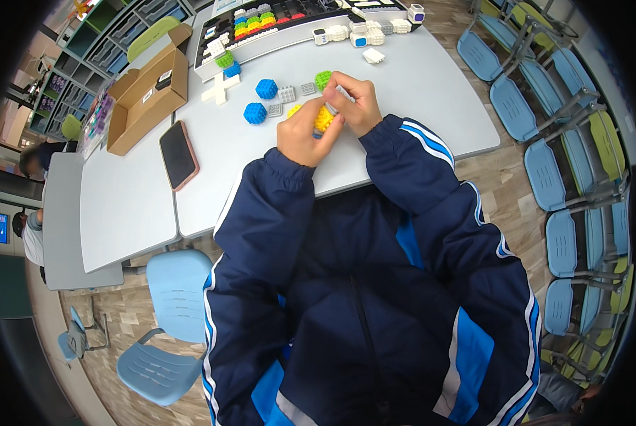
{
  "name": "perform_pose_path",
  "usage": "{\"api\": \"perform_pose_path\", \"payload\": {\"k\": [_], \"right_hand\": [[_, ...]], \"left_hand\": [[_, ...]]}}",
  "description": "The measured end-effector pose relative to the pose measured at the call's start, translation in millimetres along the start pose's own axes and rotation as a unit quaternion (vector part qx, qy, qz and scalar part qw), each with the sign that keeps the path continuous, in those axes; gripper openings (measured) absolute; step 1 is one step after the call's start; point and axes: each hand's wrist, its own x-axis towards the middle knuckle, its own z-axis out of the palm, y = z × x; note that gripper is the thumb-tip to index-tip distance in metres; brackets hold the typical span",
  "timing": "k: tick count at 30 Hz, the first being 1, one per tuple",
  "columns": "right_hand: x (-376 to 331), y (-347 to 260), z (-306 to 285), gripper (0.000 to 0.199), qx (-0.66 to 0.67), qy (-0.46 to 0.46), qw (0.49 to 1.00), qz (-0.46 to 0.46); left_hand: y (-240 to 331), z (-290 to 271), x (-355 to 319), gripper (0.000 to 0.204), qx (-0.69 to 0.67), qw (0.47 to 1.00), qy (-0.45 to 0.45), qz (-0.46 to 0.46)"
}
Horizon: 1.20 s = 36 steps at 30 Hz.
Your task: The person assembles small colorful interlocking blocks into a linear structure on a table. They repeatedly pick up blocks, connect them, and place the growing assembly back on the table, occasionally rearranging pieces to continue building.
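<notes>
- Here, the yellow block [324, 121] is by the tabletop's [435, 85] near edge, clamped in the left hand [304, 136].
- Right hand [358, 106] just beside, fingers bunched; on what, I cannot tell.
- Farther in: green block [323, 79], grey pieces [287, 94], blue blocks [255, 113].
- Far edge: tray [261, 50].

Desk [439, 106]: white top, rounded corner, seam at left. On it: one open cardboard box [130, 131], brown; one phone [179, 155], dark screen, pinkish edge, near the seam; one white cross-shaped piece [220, 90]; two blue studded blocks [255, 113], apart; three grey studded pieces [287, 94], beside and near the blocks; one small white piece [374, 56]; one white-walled tray [261, 52], far side, bearing multicoloured bricks [255, 27].
</notes>
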Motion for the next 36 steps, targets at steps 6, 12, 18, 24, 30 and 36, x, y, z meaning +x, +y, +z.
{"api": "perform_pose_path", "payload": {"k": [6,12,18,24,30,36], "right_hand": [[3.6,-4.4,0.3,0.039,0.039,0.004,0.997,0.072],[4.0,-2.0,-2.9,0.038,0.113,-0.033,0.986,0.119],[6.0,3.3,-4.8,0.033,0.123,-0.05,0.985,0.108],[6.5,3.8,-5.6,0.032,0.136,-0.056,0.98,0.135],[7.2,-2.8,-5.9,0.033,0.132,-0.057,0.98,0.14],[6.6,0.6,-7.3,0.034,0.125,-0.061,0.98,0.144]], "left_hand": [[0.1,0.1,0.7,0.033,-0.017,0.999,-0.023,-0.022],[0.2,1.1,-2.4,0.032,-0.045,0.997,-0.022,-0.05],[0.7,2.5,-3.2,0.031,-0.064,0.996,-0.011,-0.055],[-0.4,1.7,-3.8,0.03,-0.07,0.995,-0.02,-0.067],[1.5,0.6,-2.7,0.029,-0.073,0.994,-0.026,-0.071],[1.4,-0.6,-3.7,0.028,-0.067,0.995,-0.039,-0.058]]}}
